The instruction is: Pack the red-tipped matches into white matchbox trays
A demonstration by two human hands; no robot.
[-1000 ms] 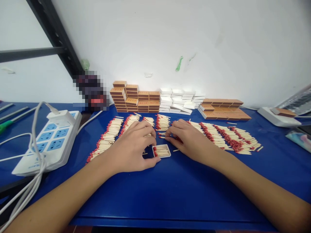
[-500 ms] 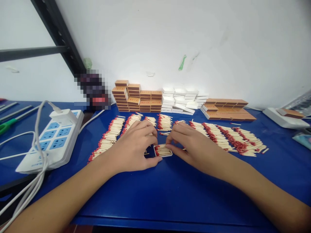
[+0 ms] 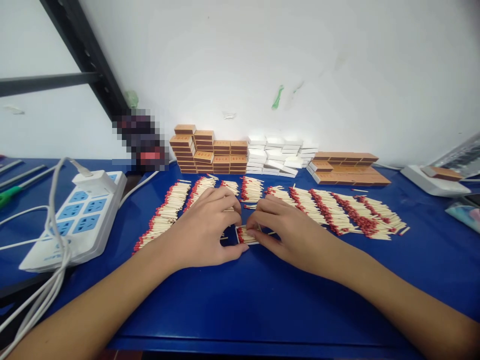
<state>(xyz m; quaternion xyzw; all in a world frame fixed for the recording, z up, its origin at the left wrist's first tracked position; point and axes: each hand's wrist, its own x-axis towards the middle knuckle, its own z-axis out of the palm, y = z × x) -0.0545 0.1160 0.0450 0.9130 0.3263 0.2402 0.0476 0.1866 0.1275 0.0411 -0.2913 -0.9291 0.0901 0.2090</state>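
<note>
A small white tray (image 3: 243,242) filled with red-headed matches (image 3: 244,235) lies on the blue table, between my two hands. My left hand (image 3: 210,227) holds the tray's left end, with its thumb at the front edge and its fingers behind. Over the tray's right part, my right hand (image 3: 283,225) has thumb and forefinger close together at the matches; whether a match is pinched there is hidden. Long rows of loose matches (image 3: 163,215) spread to the left, and more rows (image 3: 330,210) fan out to the right.
Brown matchboxes (image 3: 229,162) and white trays (image 3: 257,157) are stacked along the wall, with brown box sleeves (image 3: 348,172) right of them. A power strip (image 3: 86,220) with white cables lies at the left. A white device (image 3: 431,182) sits at the far right.
My right hand has moved left over the tray and now covers its right end. My left hand keeps its place at the tray. The view has shifted slightly.
</note>
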